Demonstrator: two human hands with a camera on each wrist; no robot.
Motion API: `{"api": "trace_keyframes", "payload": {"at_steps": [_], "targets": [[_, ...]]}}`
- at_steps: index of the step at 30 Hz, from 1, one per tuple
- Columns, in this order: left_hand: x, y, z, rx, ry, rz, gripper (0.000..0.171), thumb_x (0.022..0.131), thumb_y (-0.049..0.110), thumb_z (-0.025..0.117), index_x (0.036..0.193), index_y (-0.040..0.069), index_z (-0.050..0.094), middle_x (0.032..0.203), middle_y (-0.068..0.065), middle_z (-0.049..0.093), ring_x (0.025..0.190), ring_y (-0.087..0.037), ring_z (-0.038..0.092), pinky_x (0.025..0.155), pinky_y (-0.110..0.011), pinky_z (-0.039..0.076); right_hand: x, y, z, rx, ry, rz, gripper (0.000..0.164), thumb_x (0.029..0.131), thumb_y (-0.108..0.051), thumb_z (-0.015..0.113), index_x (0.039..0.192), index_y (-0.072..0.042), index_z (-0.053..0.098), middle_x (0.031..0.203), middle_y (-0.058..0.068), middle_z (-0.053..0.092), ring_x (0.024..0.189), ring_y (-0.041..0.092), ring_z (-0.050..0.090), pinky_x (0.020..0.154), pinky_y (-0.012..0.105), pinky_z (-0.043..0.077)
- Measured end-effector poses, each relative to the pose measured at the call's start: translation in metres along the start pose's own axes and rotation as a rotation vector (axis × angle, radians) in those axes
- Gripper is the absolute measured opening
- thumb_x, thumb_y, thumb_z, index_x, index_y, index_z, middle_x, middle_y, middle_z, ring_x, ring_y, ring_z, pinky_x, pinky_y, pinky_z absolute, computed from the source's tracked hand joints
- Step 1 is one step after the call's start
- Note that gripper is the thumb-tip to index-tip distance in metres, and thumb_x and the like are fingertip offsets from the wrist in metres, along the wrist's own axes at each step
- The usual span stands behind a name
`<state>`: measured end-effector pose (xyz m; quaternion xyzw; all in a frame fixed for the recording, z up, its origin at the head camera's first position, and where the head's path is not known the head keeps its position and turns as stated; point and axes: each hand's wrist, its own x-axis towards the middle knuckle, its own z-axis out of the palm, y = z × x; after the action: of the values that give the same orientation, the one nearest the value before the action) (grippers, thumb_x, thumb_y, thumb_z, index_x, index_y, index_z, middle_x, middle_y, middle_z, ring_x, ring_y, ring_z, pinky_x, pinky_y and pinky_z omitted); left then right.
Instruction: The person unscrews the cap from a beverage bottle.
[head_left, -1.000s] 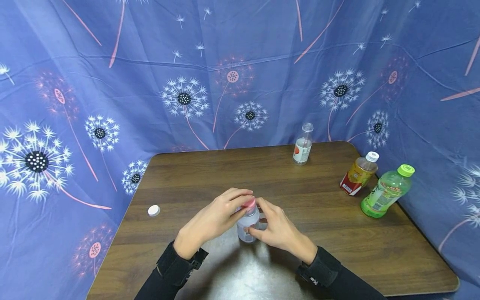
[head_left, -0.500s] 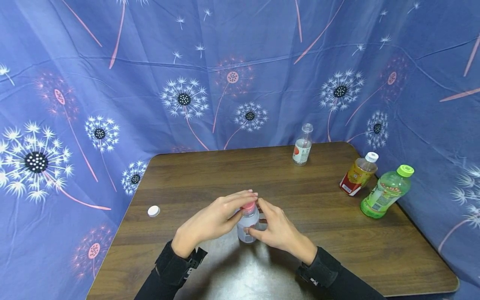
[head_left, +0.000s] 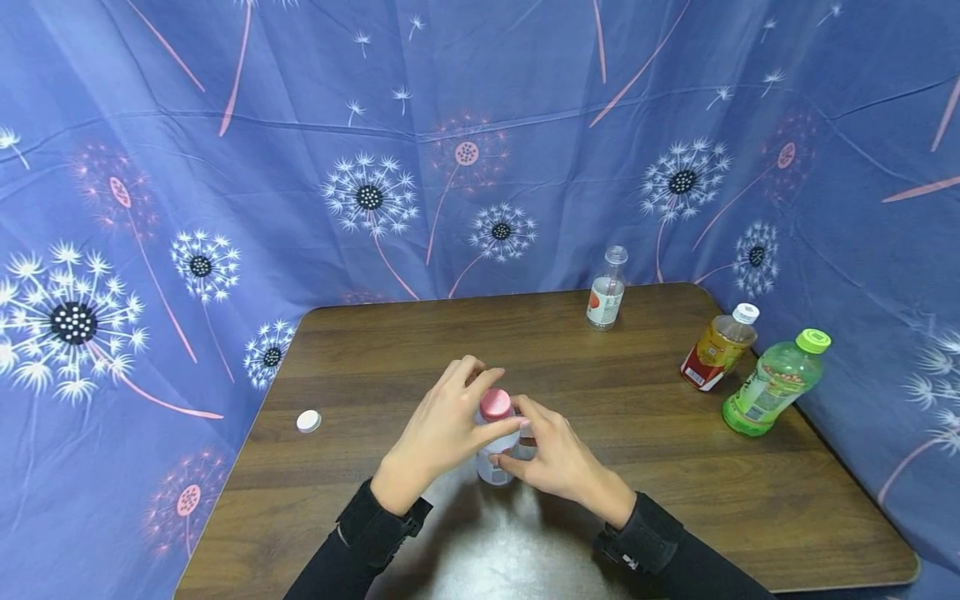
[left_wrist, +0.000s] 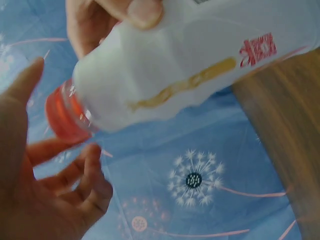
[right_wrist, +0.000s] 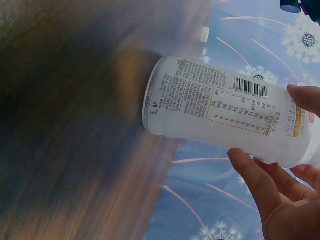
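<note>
A whitish plastic bottle [head_left: 492,473] with a pink-red cap [head_left: 496,403] stands upright on the wooden table [head_left: 360,367] in front of me. My right hand [head_left: 564,467] grips its side, thumb at the front and fingers round the far side. Small print and a barcode show on the bottle [right_wrist: 215,102] in the right wrist view. My left hand [head_left: 442,429] is spread about the cap, thumb to one side and fingers to the other. In the left wrist view, the index finger passes close by the cap [left_wrist: 65,114], and the other fingers are loosely bent.
A loose white cap [head_left: 308,421] lies at the table's left. An uncapped clear bottle [head_left: 604,296] stands at the back. Near the right edge are a white-capped bottle with a red and yellow label [head_left: 716,350] and a green bottle [head_left: 776,383]. A blue dandelion-print cloth [head_left: 480,108] hangs behind.
My left hand has opened from over the cap, its fingers lifting up and away and its wrist turning, so the cap's top now shows. The right hand and bottle keep their place.
</note>
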<state>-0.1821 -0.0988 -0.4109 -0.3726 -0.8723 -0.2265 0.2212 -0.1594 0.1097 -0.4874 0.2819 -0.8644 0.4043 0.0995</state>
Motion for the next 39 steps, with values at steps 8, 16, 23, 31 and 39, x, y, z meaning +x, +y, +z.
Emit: {"api": "trace_keyframes", "payload": {"at_steps": [8, 16, 23, 31, 39], "targets": [[0.001, 0.001, 0.005, -0.033, 0.085, 0.006, 0.038, 0.085, 0.043, 0.087, 0.105, 0.013, 0.073, 0.096, 0.003, 0.057, 0.087, -0.012, 0.054, 0.069, -0.025, 0.05, 0.0, 0.002, 0.001, 0.051, -0.013, 0.025, 0.069, 0.083, -0.02, 0.09, 0.14, -0.018, 0.051, 0.13, 0.001, 0.066, 0.116, 0.023, 0.072, 0.084, 0.029, 0.062], [0.0, -0.007, -0.004, -0.266, 0.006, 0.041, 0.037, 0.086, 0.025, 0.088, 0.114, 0.005, 0.075, 0.107, -0.002, 0.069, 0.099, -0.015, 0.064, 0.081, -0.025, 0.058, 0.0, 0.002, -0.001, 0.072, -0.02, 0.043, 0.068, 0.083, -0.02, 0.089, 0.14, -0.019, 0.051, 0.128, -0.003, 0.064, 0.118, 0.021, 0.07, 0.084, 0.027, 0.062], [-0.001, -0.018, -0.013, -0.407, -0.125, 0.142, 0.036, 0.093, 0.009, 0.079, 0.128, 0.003, 0.071, 0.128, -0.007, 0.072, 0.12, -0.021, 0.064, 0.102, -0.033, 0.056, 0.0, 0.001, -0.002, 0.07, -0.022, 0.048, 0.072, 0.085, -0.022, 0.089, 0.144, -0.021, 0.049, 0.132, -0.003, 0.064, 0.121, 0.02, 0.068, 0.084, 0.027, 0.062], [-0.002, -0.019, -0.016, -0.414, -0.232, 0.235, 0.037, 0.101, 0.0, 0.065, 0.137, 0.004, 0.066, 0.147, -0.012, 0.062, 0.135, -0.027, 0.057, 0.113, -0.039, 0.049, -0.001, 0.002, -0.001, 0.057, -0.02, 0.059, 0.072, 0.085, -0.025, 0.089, 0.144, -0.019, 0.049, 0.132, -0.002, 0.065, 0.12, 0.019, 0.069, 0.085, 0.023, 0.06], [-0.004, -0.008, -0.012, -0.191, -0.143, 0.06, 0.051, 0.092, 0.033, 0.081, 0.136, 0.012, 0.065, 0.132, -0.003, 0.061, 0.12, -0.019, 0.058, 0.101, -0.041, 0.052, 0.0, 0.002, 0.001, 0.053, -0.011, 0.034, 0.071, 0.084, -0.022, 0.09, 0.143, -0.02, 0.05, 0.132, -0.003, 0.064, 0.121, 0.021, 0.069, 0.085, 0.028, 0.062]]}}
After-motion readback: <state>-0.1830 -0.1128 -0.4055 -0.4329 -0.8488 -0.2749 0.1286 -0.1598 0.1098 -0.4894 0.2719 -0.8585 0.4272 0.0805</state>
